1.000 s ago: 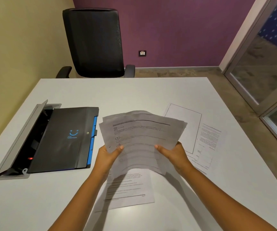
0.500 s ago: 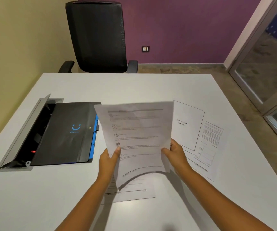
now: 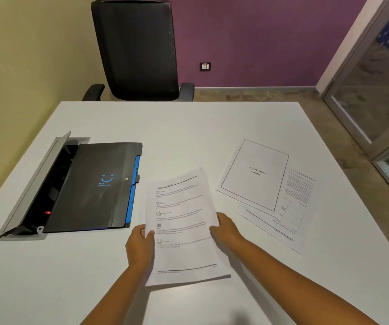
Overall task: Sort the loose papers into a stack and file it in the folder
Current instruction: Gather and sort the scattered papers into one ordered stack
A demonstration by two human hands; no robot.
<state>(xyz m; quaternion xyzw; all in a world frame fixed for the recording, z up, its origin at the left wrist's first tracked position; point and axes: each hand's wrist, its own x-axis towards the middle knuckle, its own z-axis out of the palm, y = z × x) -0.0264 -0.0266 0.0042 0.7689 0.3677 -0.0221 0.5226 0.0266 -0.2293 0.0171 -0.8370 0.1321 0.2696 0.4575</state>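
White paper stack (image 3: pixel 184 221) pinched at its edges by left hand (image 3: pixel 139 245) and right hand (image 3: pixel 226 231); black folder (image 3: pixel 95 186) just left.

We cannot read the small blurred print on the white paper stack (image 3: pixel 181 221). The open grey cable hatch (image 3: pixel 48 184) hides under the black plastic folder (image 3: pixel 95 186).

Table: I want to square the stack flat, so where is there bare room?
The table is bare along the far edge, between the chair and the folder, and in the near left corner. It is crowded on the right, where loose sheets overlap, and in the middle, where both hands hold the stack.
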